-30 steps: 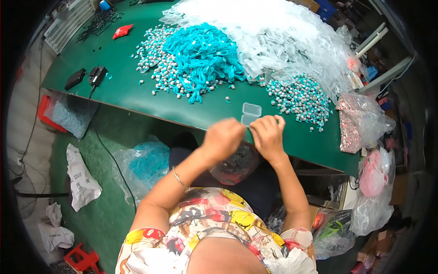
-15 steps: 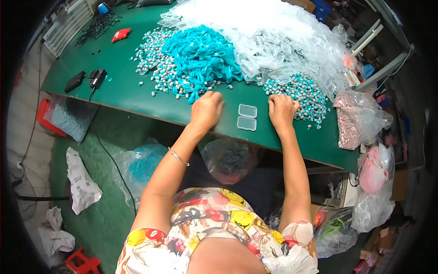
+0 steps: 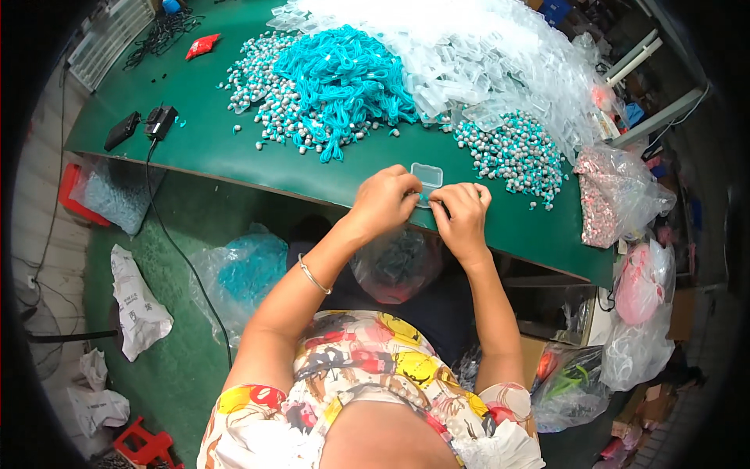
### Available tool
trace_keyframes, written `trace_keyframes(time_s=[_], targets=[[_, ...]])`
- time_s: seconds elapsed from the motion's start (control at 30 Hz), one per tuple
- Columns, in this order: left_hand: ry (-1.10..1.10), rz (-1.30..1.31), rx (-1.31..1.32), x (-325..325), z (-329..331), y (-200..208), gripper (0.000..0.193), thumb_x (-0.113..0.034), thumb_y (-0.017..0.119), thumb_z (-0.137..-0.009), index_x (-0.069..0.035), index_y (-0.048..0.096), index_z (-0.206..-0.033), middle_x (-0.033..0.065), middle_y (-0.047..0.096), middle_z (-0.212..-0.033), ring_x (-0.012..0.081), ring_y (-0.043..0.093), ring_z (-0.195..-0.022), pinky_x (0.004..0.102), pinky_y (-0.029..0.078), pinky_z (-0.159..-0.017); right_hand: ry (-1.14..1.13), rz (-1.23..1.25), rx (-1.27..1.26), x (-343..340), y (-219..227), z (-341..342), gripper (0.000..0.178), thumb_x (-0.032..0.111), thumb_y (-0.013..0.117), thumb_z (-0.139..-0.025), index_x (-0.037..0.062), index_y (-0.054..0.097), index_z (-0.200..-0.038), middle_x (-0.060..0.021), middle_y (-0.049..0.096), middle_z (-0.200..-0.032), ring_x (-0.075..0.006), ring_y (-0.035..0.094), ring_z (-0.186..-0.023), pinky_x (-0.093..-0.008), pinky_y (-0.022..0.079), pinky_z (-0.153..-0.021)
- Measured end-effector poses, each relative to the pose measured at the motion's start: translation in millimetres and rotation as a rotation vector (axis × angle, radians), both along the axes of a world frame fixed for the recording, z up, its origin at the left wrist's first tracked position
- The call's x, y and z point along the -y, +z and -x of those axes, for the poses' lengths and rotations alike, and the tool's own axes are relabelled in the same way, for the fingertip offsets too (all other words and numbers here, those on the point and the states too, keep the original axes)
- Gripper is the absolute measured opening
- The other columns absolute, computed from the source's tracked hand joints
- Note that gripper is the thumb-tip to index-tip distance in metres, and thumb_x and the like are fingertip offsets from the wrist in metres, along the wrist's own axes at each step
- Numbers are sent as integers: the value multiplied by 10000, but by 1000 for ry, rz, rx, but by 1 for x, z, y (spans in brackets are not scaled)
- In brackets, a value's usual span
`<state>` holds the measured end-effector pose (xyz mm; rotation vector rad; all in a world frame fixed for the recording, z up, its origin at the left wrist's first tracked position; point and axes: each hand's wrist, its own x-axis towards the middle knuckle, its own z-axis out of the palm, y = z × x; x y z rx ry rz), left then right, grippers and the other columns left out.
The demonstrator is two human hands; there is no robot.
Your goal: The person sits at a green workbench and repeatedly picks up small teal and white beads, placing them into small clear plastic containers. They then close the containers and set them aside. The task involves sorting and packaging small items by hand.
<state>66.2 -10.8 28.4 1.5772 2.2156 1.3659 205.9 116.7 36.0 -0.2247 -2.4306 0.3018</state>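
A small clear hinged plastic case [image 3: 426, 176] lies open near the table's front edge, its near half mostly covered by my hands. Over that near half, my left hand [image 3: 387, 200] has its fingers curled in a pinch. Facing it from the right, my right hand [image 3: 462, 217] pinches with thumb and forefinger. A bit of teal [image 3: 423, 197] shows between the fingertips; which hand holds it is unclear. Beyond my left hand lies a heap of teal cords [image 3: 344, 74]. Small grey-and-teal plug-like pieces [image 3: 512, 156] are piled beyond my right hand.
More such pieces [image 3: 269, 109] spread left of the cords. A large mound of clear cases [image 3: 484, 59] fills the table's back. Black devices [image 3: 161, 123] and a red packet [image 3: 203, 47] lie at left. A bag of pink pieces [image 3: 601, 199] stands at the right edge.
Both hands have left the edges of the cord heap and the right pile and come together over the near half of the clear case. The view has shifted slightly.
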Motion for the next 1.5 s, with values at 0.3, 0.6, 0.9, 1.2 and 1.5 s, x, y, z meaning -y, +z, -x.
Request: trace_keyframes(time_s=[0.3, 0.6, 0.9, 1.2, 1.5], targets=[[85, 77, -180, 7, -6, 1, 139, -160, 691, -780, -35, 695, -840, 136, 613, -858, 338, 630, -873, 462, 511, -755, 142, 148, 62, 1, -3, -1, 93, 64, 726, -768, 85, 668, -837, -47, 636, -867, -254, 607, -887, -417, 433, -849], [171, 65, -292, 51, 16, 5, 217, -192, 769, -734, -31, 654, -822, 117, 589, -821, 328, 612, -801, 440, 501, -697, 331, 182, 26, 20, 0, 43, 131, 33, 698, -780, 61, 662, -902, -93, 645, -901, -297, 621, -867, -397, 485, -761], [170, 20, -236, 56, 21, -5, 308, -213, 774, -723, -64, 617, -943, 100, 580, -868, 307, 614, -852, 441, 501, -724, 27, 236, -7, -27, 12, 126, 188, 171, 706, -846, 64, 651, -990, -110, 646, -864, -298, 651, -792, -413, 508, -678], [130, 46, -134, 51, 33, -7, 500, -245, 780, -748, -70, 600, -1181, 94, 613, -864, 303, 634, -839, 437, 495, -706, -131, 301, 28, -45, 0, 151, 228, 117, 704, -810, 46, 666, -1022, -141, 710, -949, -297, 686, -838, -395, 537, -767], [121, 131, -45, 54, 35, -4, 503, -270, 822, -719, -78, 627, -1142, 91, 636, -918, 317, 644, -899, 433, 502, -749, 276, 413, 62, 0, 9, 60, 176, 48, 727, -777, 50, 686, -948, -70, 699, -903, -220, 664, -810, -346, 489, -776]])
